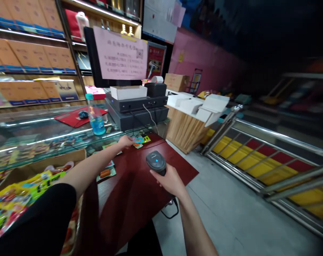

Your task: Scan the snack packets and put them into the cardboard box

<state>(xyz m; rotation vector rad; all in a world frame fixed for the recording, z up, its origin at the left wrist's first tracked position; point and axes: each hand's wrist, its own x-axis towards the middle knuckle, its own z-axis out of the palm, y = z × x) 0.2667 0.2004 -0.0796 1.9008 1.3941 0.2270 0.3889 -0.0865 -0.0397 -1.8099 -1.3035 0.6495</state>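
Observation:
My right hand [170, 178] is wrapped round the handle of a dark grey barcode scanner [156, 160], which shows a small blue light on top. The scanner is held above a dark red tabletop [129, 199]. At the back of this table my left hand [126, 142] is closed at the near edge of a small blue snack packet [138, 139]; its fingertips are partly hidden. A yellow-green packet [146, 139] lies just right of that one. Other snack packets [106, 172] lie along the table's left side, partly behind my left forearm.
A box of bagged snacks [83, 155] stands at the left. On the glass counter [44, 137] are a bottle of blue liquid [95, 119], a mouse [83, 114] and a cash drawer [129, 119] below a monitor [89, 57]. Metal railings [257, 131] run along the right.

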